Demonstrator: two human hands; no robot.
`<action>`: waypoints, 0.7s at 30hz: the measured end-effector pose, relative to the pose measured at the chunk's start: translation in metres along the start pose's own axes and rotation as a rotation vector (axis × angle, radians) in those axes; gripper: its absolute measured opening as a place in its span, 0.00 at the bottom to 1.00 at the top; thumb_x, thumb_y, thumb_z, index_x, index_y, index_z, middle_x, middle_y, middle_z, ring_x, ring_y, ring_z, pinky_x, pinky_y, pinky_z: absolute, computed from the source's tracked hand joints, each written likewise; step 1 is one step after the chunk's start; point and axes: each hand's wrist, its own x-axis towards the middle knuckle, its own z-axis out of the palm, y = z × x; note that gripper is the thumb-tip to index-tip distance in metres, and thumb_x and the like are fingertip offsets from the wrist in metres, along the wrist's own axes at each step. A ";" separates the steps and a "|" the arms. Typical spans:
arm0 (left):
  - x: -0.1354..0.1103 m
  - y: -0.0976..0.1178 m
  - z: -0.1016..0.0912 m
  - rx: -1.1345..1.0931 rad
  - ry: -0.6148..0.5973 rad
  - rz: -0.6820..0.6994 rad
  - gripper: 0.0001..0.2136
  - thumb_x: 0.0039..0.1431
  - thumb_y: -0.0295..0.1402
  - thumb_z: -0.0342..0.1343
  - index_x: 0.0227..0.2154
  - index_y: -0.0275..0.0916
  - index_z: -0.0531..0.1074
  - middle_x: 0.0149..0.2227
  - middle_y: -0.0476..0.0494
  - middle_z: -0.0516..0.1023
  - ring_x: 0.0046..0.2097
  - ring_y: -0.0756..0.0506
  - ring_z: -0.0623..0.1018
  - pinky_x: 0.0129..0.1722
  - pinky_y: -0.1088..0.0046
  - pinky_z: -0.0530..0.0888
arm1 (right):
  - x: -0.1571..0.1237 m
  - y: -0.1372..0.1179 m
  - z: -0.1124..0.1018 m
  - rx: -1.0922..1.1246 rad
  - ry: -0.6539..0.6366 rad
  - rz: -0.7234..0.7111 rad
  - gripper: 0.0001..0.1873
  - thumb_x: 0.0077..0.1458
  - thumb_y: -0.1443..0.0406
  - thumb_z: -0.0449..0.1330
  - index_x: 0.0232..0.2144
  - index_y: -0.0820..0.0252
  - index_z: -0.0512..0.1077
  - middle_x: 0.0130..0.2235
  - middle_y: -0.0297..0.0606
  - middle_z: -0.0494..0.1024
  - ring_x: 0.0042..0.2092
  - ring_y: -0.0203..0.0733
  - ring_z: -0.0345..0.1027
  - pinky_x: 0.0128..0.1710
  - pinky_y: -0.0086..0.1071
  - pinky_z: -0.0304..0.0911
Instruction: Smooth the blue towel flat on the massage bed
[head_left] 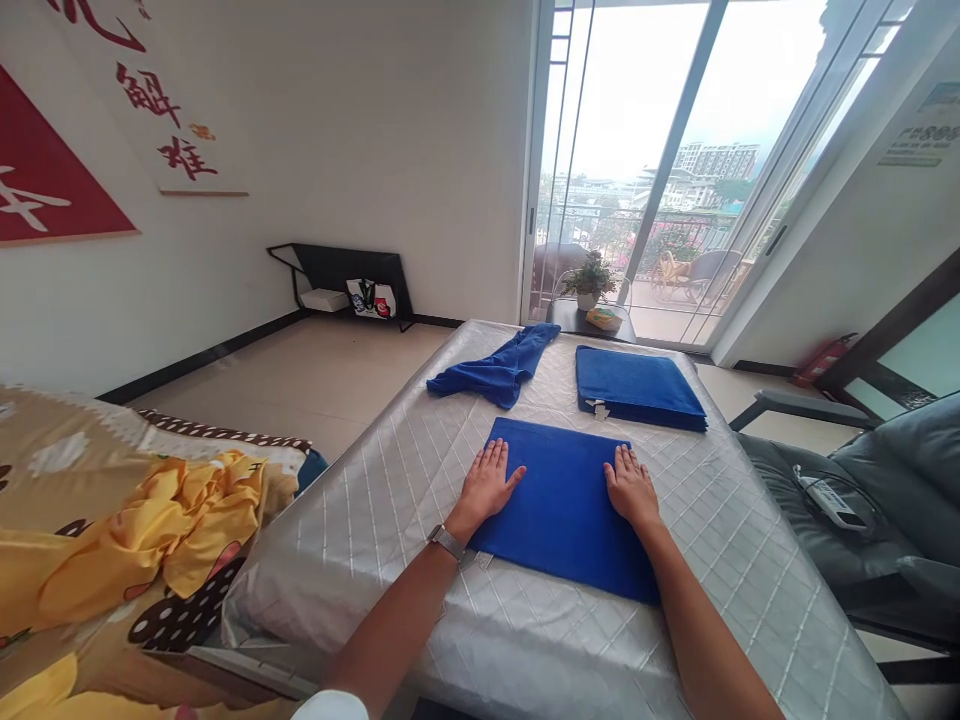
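Observation:
A blue towel, folded into a flat rectangle, lies in front of me on a silver quilted table cover. On its left edge rests my left hand, palm down, fingers stretched out and thumb apart. My right hand lies flat on the right edge in the same way. A small white tag sticks out at the towel's near left corner. Beyond it, at the right, is a neat stack of folded blue towels. A crumpled blue towel lies loosely at the far left.
Yellow patterned bedding is heaped at the left. At the right stands a dark armchair with a white power strip on it. Behind the table are a potted plant and a glass sliding door.

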 end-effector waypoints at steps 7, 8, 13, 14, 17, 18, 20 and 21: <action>0.001 0.003 -0.008 0.057 0.009 -0.066 0.38 0.70 0.54 0.29 0.68 0.25 0.53 0.70 0.30 0.53 0.70 0.38 0.54 0.69 0.58 0.52 | 0.002 0.006 0.013 0.029 0.012 -0.007 0.35 0.68 0.57 0.33 0.70 0.72 0.46 0.72 0.43 0.44 0.72 0.43 0.35 0.69 0.40 0.32; 0.000 0.006 -0.010 0.074 0.034 -0.071 0.38 0.70 0.54 0.29 0.68 0.25 0.53 0.70 0.30 0.53 0.70 0.38 0.53 0.69 0.58 0.52 | 0.002 0.006 0.013 0.033 0.010 -0.006 0.35 0.68 0.57 0.33 0.70 0.72 0.46 0.72 0.43 0.44 0.72 0.43 0.35 0.69 0.41 0.32; 0.003 0.052 -0.013 0.049 0.022 0.192 0.37 0.70 0.54 0.28 0.67 0.27 0.54 0.70 0.33 0.54 0.71 0.40 0.53 0.69 0.61 0.53 | 0.004 0.006 0.014 0.053 0.012 -0.006 0.35 0.68 0.56 0.33 0.70 0.72 0.46 0.72 0.43 0.44 0.72 0.43 0.34 0.70 0.41 0.32; 0.006 0.067 -0.010 0.031 -0.007 0.267 0.37 0.70 0.54 0.28 0.67 0.28 0.55 0.69 0.33 0.54 0.70 0.41 0.53 0.68 0.62 0.53 | 0.004 0.007 0.015 0.051 0.014 -0.009 0.35 0.68 0.57 0.33 0.70 0.72 0.46 0.72 0.44 0.44 0.72 0.43 0.34 0.70 0.41 0.32; 0.022 0.112 0.005 -0.028 -0.048 0.421 0.36 0.71 0.53 0.27 0.67 0.29 0.55 0.69 0.35 0.55 0.71 0.42 0.53 0.68 0.63 0.52 | 0.003 0.008 0.016 0.018 0.025 -0.028 0.35 0.68 0.57 0.35 0.70 0.73 0.46 0.72 0.45 0.45 0.72 0.44 0.35 0.69 0.42 0.33; 0.028 0.125 0.010 -0.049 -0.050 0.446 0.35 0.71 0.52 0.27 0.67 0.30 0.54 0.69 0.35 0.55 0.71 0.43 0.52 0.68 0.63 0.52 | 0.003 0.008 0.016 0.004 0.026 -0.036 0.35 0.68 0.58 0.35 0.70 0.73 0.46 0.72 0.45 0.45 0.72 0.44 0.35 0.69 0.41 0.33; 0.039 0.145 0.022 -0.085 -0.054 0.449 0.34 0.72 0.49 0.26 0.67 0.30 0.54 0.69 0.36 0.55 0.71 0.43 0.52 0.69 0.63 0.51 | 0.002 0.009 0.017 -0.020 0.022 -0.046 0.34 0.68 0.58 0.36 0.70 0.73 0.46 0.72 0.45 0.44 0.72 0.44 0.35 0.69 0.41 0.34; 0.043 0.151 0.027 -0.099 -0.060 0.430 0.33 0.72 0.49 0.26 0.67 0.29 0.54 0.69 0.35 0.55 0.71 0.43 0.52 0.69 0.62 0.51 | 0.002 0.010 0.017 -0.028 0.023 -0.048 0.34 0.68 0.59 0.36 0.70 0.73 0.46 0.72 0.45 0.44 0.72 0.44 0.35 0.69 0.41 0.34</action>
